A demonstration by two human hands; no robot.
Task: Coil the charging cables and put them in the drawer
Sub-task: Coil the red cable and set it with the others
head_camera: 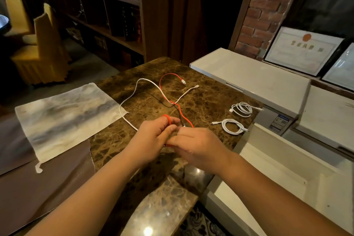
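Observation:
A red cable (171, 78) trails across the brown marble counter (201, 101) and runs back into both my hands. My left hand (153, 138) has a loop of it wound over the fingers. My right hand (199, 143) pinches the same cable just beside the left. A loose white cable (145, 82) crosses the red one and lies uncoiled; a thin dark cable (179, 113) runs near my fingers. Two coiled white cables (242, 109) (232, 126) rest at the counter's right edge. A white open drawer (287, 184) sits below to the right.
A stained white cloth (65, 119) lies on the counter's left part. White cabinet tops (249, 76) stand on the right with framed certificates (302, 50) leaning behind. Dark bookshelves (107, 15) and yellow chairs (42, 44) fill the back left.

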